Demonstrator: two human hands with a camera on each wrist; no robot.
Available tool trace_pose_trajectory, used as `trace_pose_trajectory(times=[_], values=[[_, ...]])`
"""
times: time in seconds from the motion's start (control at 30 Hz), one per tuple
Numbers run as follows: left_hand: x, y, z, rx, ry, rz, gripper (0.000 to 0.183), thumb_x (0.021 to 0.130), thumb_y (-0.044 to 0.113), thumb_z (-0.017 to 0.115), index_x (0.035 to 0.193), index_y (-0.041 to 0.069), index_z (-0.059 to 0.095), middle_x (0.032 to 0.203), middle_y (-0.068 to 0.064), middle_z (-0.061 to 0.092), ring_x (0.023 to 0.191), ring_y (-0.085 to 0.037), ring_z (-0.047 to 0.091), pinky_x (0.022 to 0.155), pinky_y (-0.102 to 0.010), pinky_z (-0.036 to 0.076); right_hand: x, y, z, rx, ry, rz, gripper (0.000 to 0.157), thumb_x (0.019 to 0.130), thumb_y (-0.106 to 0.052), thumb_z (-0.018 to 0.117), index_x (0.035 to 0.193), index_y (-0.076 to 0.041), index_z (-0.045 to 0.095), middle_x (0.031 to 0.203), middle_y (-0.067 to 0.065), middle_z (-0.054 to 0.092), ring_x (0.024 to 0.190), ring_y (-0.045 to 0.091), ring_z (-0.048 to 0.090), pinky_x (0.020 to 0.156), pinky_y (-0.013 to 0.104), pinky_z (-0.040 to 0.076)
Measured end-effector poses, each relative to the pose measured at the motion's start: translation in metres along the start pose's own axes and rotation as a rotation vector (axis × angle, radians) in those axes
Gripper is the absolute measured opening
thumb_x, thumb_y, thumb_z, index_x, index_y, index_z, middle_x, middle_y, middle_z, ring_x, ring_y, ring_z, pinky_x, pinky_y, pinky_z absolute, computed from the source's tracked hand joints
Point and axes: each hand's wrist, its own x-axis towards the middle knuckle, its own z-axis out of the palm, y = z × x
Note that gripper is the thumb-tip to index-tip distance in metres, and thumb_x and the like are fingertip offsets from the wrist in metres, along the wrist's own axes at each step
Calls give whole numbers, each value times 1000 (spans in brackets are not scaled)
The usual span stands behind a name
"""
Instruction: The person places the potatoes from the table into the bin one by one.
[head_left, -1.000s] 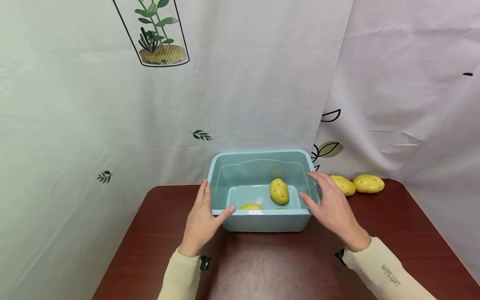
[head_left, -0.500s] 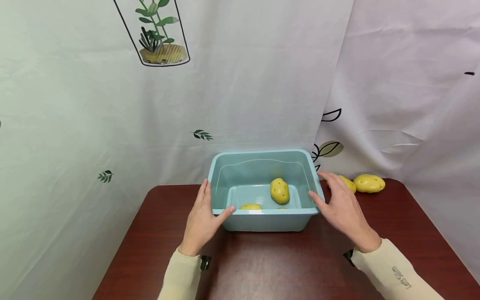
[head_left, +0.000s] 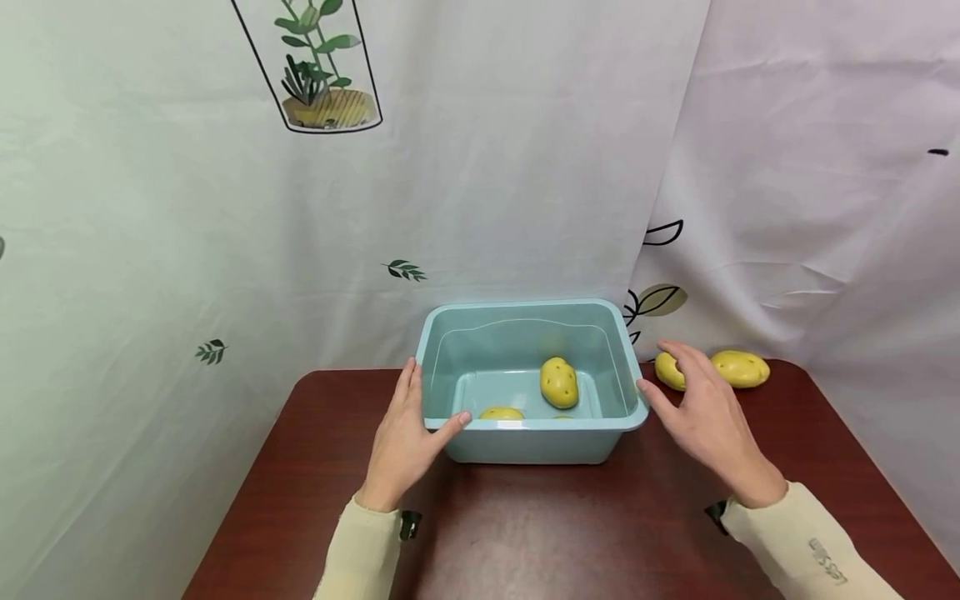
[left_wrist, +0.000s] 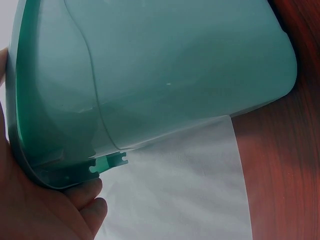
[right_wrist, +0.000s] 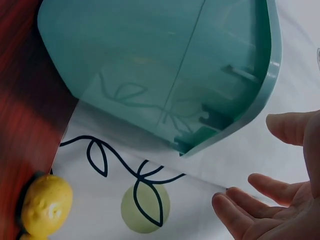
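Bin [head_left: 525,446]: it stands on the red table [head_left: 525,533], toward the far side, with its opening upward. In my judgement it is placed so, that its walls keep the contents together.
Inside potatoes: one whole potato [head_left: 558,383] lies on the bin floor, right of the middle. To its left, the top of a second potato [head_left: 502,413] appears behind the near wall. A thin yellow edge [head_left: 563,417] at the near rim is maybe a third one; I cannot tell.
Left hand [head_left: 397,450]: it holds the near left corner of the bin, thumb over the near rim, fingers along the left side. I suppose this grip steadies the bin.
Right hand [head_left: 708,425]: it is wide, with nothing between thumb and fingers, just beside the right rim. I judge that it bears no weight of the bin.
Outside potatoes: at the far right corner lie a left potato [head_left: 670,372], partly covered from my head view by the right hand, and a right potato [head_left: 739,368].
Head view: only here I see inside the bin.
Left wrist view: it shows fingertips under the rim and a notched tab [left_wrist: 109,162], hidden from above.
Right wrist view: it makes clear a gap between thumb and rim, which from the head look almost touching.
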Motion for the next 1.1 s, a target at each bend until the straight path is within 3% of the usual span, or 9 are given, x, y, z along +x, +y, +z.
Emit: trace_pose_trajectory(times=[0.53, 0.8, 1.1], values=[[0, -1, 1, 12, 15, 15, 111, 85, 73, 62, 159, 1, 20, 167, -10, 14, 149, -29, 28, 103, -56, 43, -6, 21, -4, -19, 29, 12, 56, 90, -18, 74, 137, 2, 53, 134, 25, 54, 122, 45, 49, 95, 62, 39], [1, -1, 2, 18, 0, 4, 111, 85, 74, 60, 160, 2, 21, 168, -6, 12, 149, -27, 28, 103, -55, 43, -9, 36, -1, -28, 44, 18, 54, 89, -17, 74, 135, 4, 53, 129, 27, 55, 117, 45, 51, 92, 61, 39], [0, -1, 2, 14, 3, 4, 110, 86, 74, 59, 160, 3, 20, 168, -6, 13, 149, -27, 29, 102, -54, 45, -11, 53, 0, -69, -18, 84, 57, 92, -20, 71, 137, 7, 49, 131, 31, 51, 119, 49, 48, 92, 64, 39]])
